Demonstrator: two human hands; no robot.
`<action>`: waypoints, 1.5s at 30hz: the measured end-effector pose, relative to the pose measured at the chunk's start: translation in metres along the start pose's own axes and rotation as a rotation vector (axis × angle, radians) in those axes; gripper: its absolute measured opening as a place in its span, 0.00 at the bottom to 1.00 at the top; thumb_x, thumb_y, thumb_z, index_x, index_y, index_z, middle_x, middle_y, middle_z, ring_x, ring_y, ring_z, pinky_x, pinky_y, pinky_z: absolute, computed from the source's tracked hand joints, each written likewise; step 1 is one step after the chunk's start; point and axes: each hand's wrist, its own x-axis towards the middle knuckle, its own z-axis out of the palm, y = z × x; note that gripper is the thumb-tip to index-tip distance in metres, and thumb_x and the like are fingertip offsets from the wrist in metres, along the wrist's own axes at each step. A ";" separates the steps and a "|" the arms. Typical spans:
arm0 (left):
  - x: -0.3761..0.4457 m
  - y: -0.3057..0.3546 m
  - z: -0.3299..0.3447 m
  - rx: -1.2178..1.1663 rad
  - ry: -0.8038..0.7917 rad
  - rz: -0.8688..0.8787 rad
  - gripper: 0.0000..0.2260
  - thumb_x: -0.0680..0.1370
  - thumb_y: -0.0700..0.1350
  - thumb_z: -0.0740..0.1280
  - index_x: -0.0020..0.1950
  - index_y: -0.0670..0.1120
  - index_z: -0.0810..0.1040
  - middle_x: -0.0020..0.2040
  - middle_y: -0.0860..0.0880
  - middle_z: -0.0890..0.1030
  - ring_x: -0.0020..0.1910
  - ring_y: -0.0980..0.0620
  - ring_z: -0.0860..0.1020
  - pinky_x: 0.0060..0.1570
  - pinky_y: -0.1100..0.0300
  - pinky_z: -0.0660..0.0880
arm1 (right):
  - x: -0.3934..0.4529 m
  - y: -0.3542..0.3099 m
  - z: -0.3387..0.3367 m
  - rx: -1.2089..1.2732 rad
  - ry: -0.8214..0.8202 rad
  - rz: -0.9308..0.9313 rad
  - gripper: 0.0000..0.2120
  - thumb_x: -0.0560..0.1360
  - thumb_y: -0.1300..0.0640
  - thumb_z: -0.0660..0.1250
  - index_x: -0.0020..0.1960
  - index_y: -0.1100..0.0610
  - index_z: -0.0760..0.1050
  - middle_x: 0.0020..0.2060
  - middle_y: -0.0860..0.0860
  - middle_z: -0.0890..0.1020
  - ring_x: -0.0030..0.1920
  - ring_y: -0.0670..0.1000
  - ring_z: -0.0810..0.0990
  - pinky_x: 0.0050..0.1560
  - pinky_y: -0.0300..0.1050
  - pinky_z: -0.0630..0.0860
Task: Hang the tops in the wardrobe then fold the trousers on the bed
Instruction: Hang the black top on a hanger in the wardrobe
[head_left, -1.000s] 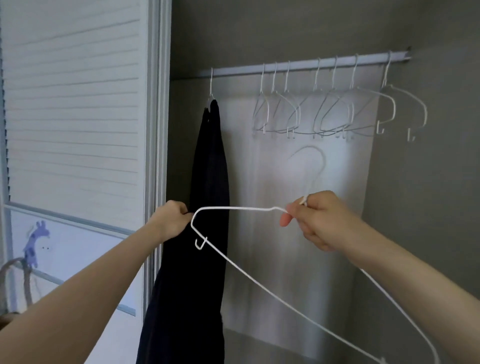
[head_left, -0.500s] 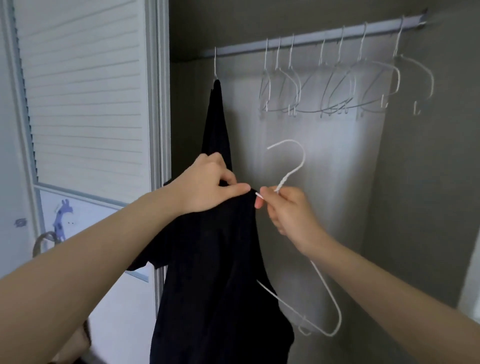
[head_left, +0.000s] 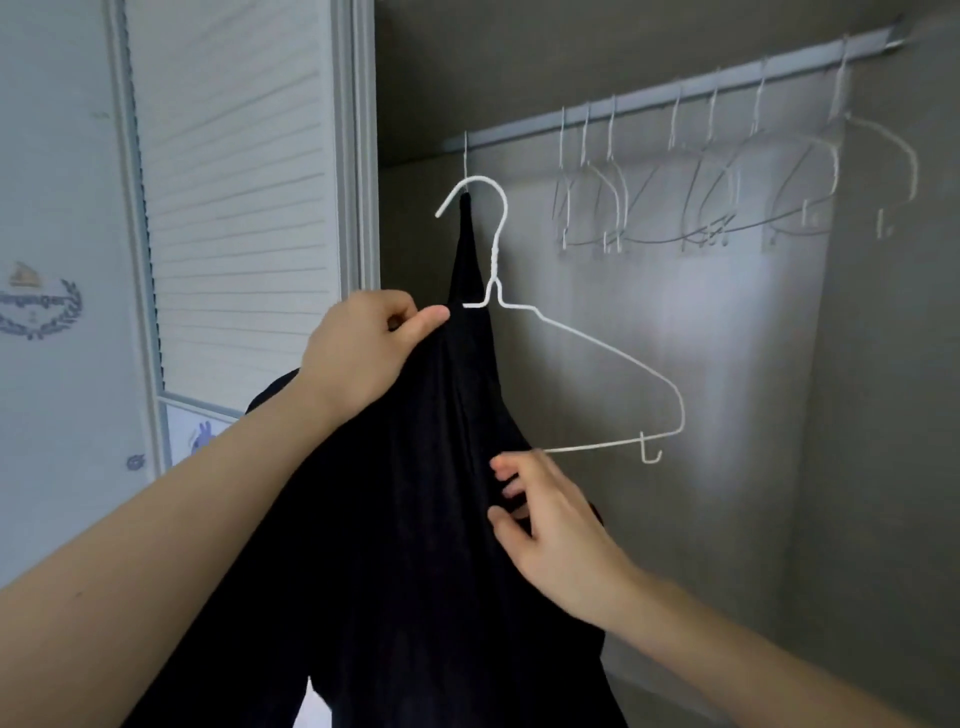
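A black top (head_left: 415, 519) hangs in front of me inside the wardrobe. My left hand (head_left: 358, 353) pinches its upper edge by the neck of a white wire hanger (head_left: 613, 358). The hanger's left arm is hidden inside the cloth. Its right arm and its hook are bare, and the hook is off the rail (head_left: 675, 96). My right hand (head_left: 550, 525) is lower down and takes a fold of the black top between thumb and fingers. Behind the hook, another dark garment (head_left: 467, 249) hangs from the rail's left end.
Several empty white wire hangers (head_left: 701, 208) hang along the rail to the right, blurred. A white louvred door (head_left: 234, 208) stands at the left, beside the wardrobe frame (head_left: 358, 156). The grey back wall and side wall close the space on the right.
My right hand let go of the hanger's neck and dropped to the black cloth. The hanger now stands upright with one arm inside the top. My left hand rose slightly.
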 end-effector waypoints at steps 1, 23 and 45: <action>-0.001 -0.001 -0.003 -0.012 0.003 -0.012 0.21 0.78 0.59 0.65 0.29 0.49 0.69 0.27 0.51 0.70 0.30 0.52 0.70 0.36 0.55 0.68 | 0.002 -0.001 0.003 0.060 0.025 0.019 0.14 0.76 0.54 0.65 0.60 0.49 0.67 0.52 0.42 0.72 0.47 0.40 0.75 0.50 0.38 0.76; -0.024 -0.058 -0.045 -0.341 0.075 -0.351 0.27 0.77 0.60 0.66 0.34 0.38 0.67 0.30 0.48 0.64 0.29 0.52 0.64 0.30 0.62 0.63 | 0.040 -0.024 0.048 0.617 -0.251 0.148 0.16 0.74 0.51 0.70 0.58 0.37 0.72 0.46 0.46 0.76 0.44 0.41 0.75 0.51 0.35 0.73; -0.030 -0.103 -0.059 -0.363 0.079 -0.422 0.32 0.74 0.65 0.66 0.43 0.33 0.74 0.35 0.48 0.72 0.33 0.51 0.69 0.38 0.55 0.68 | 0.038 0.021 0.068 0.184 -0.306 0.035 0.20 0.71 0.35 0.63 0.35 0.51 0.72 0.35 0.46 0.76 0.47 0.47 0.75 0.52 0.48 0.71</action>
